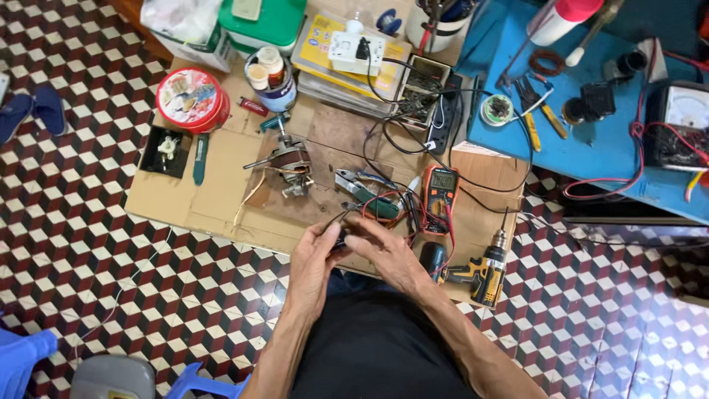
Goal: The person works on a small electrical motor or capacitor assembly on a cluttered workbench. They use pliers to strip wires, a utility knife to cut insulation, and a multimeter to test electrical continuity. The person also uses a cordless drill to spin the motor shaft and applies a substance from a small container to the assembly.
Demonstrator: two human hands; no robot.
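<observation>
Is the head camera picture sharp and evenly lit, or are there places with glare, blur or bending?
Head view: light is soft and even over the cardboard sheet, with faint shadows; the floor tiles at lower right look washed out by bluish glare; the left hand and right hand are slightly soft, so the small dark part between them is unclear; edges bend outward from the wide lens.

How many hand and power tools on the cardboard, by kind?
Cordless drill: 1
Multimeter: 1
Pliers: 1
Green-handled screwdriver: 1
Total: 4
Both hands, left hand and right hand, pinch a small dark part with wires, not counted.
</observation>
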